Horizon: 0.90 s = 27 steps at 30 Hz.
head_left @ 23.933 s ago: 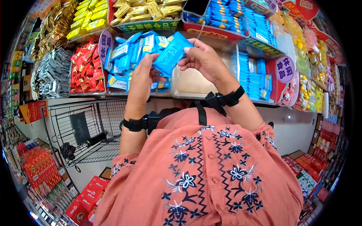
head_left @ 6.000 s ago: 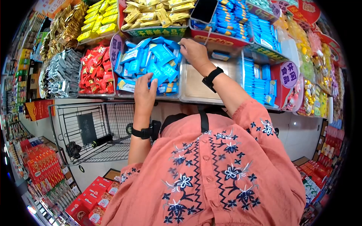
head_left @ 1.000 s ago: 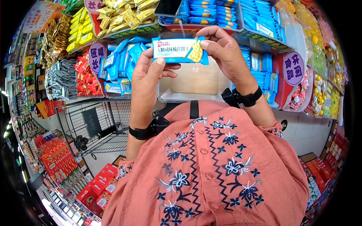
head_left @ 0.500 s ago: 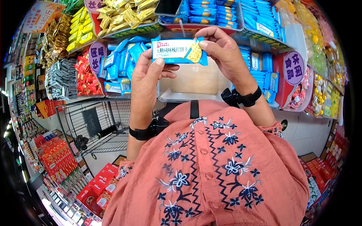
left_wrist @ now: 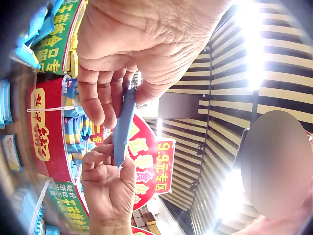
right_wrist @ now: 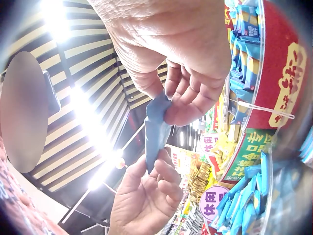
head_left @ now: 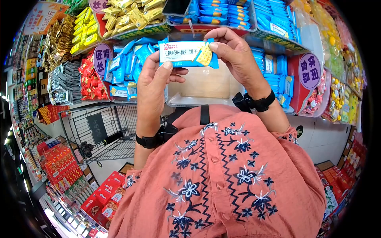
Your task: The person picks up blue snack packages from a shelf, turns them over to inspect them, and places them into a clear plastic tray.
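Observation:
Both hands hold up one blue-and-white packet of crackers (head_left: 184,54), its printed front with a cracker picture turned toward the head camera. My left hand (head_left: 155,77) pinches the packet's left end, thumb on the front and fingers behind. At the other end, my right hand (head_left: 234,53) pinches the upper right corner between thumb and forefinger. Seen edge-on in the left wrist view, the cracker packet (left_wrist: 125,128) spans from one hand to the other. The right wrist view shows the packet (right_wrist: 156,129) from its side, thin and slightly puffed.
Below the packet is a clear plastic bin (head_left: 202,85) with a tan bottom. Blue packets (head_left: 119,71) fill the bin on its left, and more blue packets (head_left: 278,79) stand on its right. A wire shopping cart (head_left: 103,131) is at lower left. A phone (head_left: 177,7) lies above.
The packet and both hands stay almost still over the last second. Some seconds before, the hands were apart over the bins; now both hold the packet.

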Available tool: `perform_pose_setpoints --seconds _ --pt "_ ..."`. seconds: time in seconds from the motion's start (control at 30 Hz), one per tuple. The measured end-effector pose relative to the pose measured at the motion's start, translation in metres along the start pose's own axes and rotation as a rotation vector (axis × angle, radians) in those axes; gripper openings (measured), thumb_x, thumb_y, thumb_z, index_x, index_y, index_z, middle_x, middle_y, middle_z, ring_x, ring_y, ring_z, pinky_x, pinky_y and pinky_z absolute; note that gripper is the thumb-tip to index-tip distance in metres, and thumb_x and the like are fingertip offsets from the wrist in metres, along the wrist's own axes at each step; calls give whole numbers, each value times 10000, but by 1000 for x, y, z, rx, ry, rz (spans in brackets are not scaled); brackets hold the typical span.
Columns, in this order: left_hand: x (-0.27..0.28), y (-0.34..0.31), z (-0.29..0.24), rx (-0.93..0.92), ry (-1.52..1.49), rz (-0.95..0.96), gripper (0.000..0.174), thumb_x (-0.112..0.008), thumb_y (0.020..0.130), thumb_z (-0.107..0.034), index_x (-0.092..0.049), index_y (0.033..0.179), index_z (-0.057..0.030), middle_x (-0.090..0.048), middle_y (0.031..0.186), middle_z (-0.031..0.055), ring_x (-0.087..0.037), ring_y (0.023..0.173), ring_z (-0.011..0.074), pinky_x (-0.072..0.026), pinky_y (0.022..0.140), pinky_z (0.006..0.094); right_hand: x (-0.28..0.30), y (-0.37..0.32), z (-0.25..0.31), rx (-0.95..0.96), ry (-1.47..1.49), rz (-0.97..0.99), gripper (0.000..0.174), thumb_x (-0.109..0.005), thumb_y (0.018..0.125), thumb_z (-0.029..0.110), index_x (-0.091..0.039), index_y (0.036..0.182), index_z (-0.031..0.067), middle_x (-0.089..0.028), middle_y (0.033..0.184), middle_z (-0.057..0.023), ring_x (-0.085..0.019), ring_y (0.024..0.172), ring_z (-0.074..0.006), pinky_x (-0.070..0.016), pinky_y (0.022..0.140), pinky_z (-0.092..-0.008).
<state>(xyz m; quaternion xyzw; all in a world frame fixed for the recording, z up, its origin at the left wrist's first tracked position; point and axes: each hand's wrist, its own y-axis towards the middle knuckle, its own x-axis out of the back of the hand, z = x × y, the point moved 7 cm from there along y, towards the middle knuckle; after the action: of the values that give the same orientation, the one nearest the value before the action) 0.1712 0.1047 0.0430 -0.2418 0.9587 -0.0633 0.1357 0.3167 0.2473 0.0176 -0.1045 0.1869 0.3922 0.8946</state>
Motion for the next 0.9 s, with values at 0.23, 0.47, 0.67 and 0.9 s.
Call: perform_pose_setpoints --seconds 0.23,0.47,0.67,0.9 --pt "-1 -1 0 -2 -1 14 343 -511 1026 -150 -470 1323 18 -672 1132 155 -705 933 222 -588 769 313 0 -2 2 -1 9 3 309 -682 937 209 -623 1176 22 -634 1067 -29 -580 931 -81 -481 821 -245" --pt "-4 -1 -4 -5 -30 -3 367 -570 1014 -181 -470 1292 36 -680 1079 158 -709 904 215 -576 749 294 -1 -3 3 13 27 3 330 -690 935 220 -623 1188 18 -628 1076 -27 -577 936 -83 -481 830 -244" --pt "-3 -1 -3 -10 -32 5 370 -571 1015 -186 -472 1293 38 -678 1076 156 -708 902 216 -576 749 295 -1 -4 7 11 12 17 331 -693 935 222 -625 1186 18 -627 1075 -30 -579 937 -83 -481 834 -243" --pt "-4 -3 -5 -23 -22 10 374 -575 1015 -196 -474 1288 38 -676 1071 151 -704 898 215 -574 754 299 -1 -4 8 17 26 21 337 -695 934 227 -622 1188 18 -627 1077 -32 -585 946 -86 -489 844 -245"
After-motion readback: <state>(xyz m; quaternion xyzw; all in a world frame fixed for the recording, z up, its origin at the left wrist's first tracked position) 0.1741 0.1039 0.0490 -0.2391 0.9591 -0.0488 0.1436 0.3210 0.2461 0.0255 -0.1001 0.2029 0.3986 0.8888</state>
